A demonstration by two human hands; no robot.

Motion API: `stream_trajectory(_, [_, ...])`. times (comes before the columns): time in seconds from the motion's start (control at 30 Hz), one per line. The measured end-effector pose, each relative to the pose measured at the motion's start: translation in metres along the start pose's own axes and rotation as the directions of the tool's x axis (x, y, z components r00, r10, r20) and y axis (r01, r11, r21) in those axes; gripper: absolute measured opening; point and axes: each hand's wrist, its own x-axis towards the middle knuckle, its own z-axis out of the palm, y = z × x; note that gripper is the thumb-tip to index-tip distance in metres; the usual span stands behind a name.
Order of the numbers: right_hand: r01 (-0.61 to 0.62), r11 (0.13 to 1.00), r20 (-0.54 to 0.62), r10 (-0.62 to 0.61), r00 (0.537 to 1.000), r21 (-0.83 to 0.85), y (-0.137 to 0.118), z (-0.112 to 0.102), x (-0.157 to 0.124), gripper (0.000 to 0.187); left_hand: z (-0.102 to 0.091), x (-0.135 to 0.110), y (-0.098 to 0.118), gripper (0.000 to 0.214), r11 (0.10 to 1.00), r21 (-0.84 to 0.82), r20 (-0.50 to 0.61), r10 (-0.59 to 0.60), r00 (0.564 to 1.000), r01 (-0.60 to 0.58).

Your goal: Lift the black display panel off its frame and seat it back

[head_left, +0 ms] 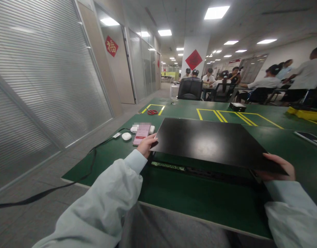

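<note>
A thin, flat black panel (204,141) with a glossy face is held up by its two short sides, tilted above the table. My left hand (147,145) grips its left edge, thumb on top. At the right front corner my right hand (278,167) holds it the same way, fingers partly hidden underneath. Beneath the panel, a green circuit board strip (168,166) and dark parts lie on the green table (199,196); the panel hides most of them. A phone with a lit pink screen (142,133) lies just beyond my left hand.
Left of the phone is a white rounded case (126,136), with a black strap (93,155) running off the table edge. Red-handled scissors (152,112), a black box (237,107) and another phone (310,139) lie farther off. Several people sit at tables behind an office chair (190,89).
</note>
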Motion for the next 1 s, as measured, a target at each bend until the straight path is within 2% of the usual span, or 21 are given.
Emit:
stream_trajectory(0.07, [0.004, 0.997, -0.015, -0.006, 1.000, -0.079, 0.005, -0.001, 0.002, 0.029, 0.000, 0.000, 0.003, 0.068, 0.999, -0.031, 0.007, 0.016, 1.000, -0.016])
stream_trajectory(0.17, [0.037, 0.984, 0.114, -0.017, 0.993, -0.175, 0.010, 0.002, 0.002, 0.027, 0.000, 0.000, 0.007, 0.071, 0.994, -0.082, -0.056, 0.062, 0.996, -0.067])
stream_trajectory(0.27, [0.016, 0.964, 0.199, 0.038, 0.979, -0.264, 0.010, 0.006, 0.002, 0.026, 0.000, 0.000, 0.013, 0.068, 0.988, -0.109, -0.088, 0.104, 0.991, -0.113])
stream_trajectory(0.37, [-0.024, 0.945, 0.223, 0.102, 0.969, -0.326, 0.006, 0.007, 0.006, 0.037, -0.002, -0.001, 0.018, 0.062, 0.981, -0.126, -0.094, 0.134, 0.986, -0.146])
stream_trajectory(0.53, [0.079, 0.913, 0.268, 0.035, 0.963, -0.401, 0.006, 0.001, 0.017, 0.039, -0.004, -0.001, 0.021, 0.056, 0.960, -0.207, -0.116, 0.169, 0.979, -0.190])
stream_trajectory(0.67, [0.111, 0.887, 0.299, 0.032, 0.954, -0.449, 0.008, -0.005, 0.022, 0.038, -0.006, 0.000, 0.020, 0.052, 0.955, -0.237, -0.129, 0.154, 0.980, -0.181])
stream_trajectory(0.8, [0.116, 0.882, 0.288, 0.023, 0.957, -0.456, 0.006, -0.008, 0.021, 0.038, -0.007, 0.001, 0.017, 0.046, 0.956, -0.237, -0.117, 0.146, 0.982, -0.170])
stream_trajectory(1.0, [0.114, 0.898, 0.196, -0.031, 0.980, -0.424, 0.002, -0.009, 0.019, 0.036, 0.000, 0.001, 0.008, 0.052, 0.968, -0.186, -0.081, 0.157, 0.984, -0.170])
